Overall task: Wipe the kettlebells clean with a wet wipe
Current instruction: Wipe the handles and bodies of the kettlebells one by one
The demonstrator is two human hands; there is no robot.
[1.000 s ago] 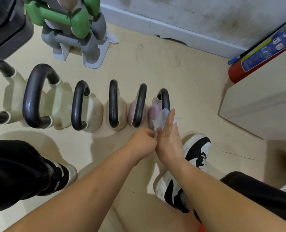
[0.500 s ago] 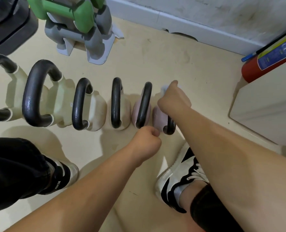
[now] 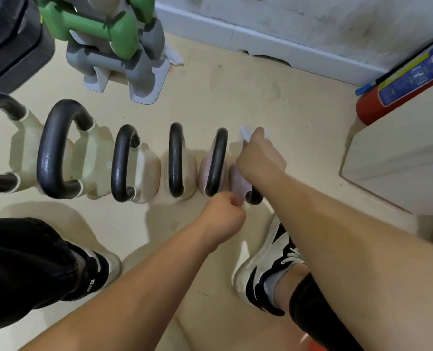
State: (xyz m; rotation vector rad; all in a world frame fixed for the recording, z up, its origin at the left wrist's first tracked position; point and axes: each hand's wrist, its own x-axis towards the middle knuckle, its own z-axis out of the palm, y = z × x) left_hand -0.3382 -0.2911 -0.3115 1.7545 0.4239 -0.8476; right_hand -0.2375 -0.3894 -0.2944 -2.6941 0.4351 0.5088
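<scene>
Head view: right hand clutches the wet wipe over the far side of the rightmost kettlebell, left hand fisted at its near base, contents unclear. 5 more kettlebells look untouched; a fire extinguisher and dumbbell rack sit clear.

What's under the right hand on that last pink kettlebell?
The right hand covers the pink kettlebell's top and presses a wet wipe there; only the wipe's far edge shows. The handle is mostly hidden.
</scene>
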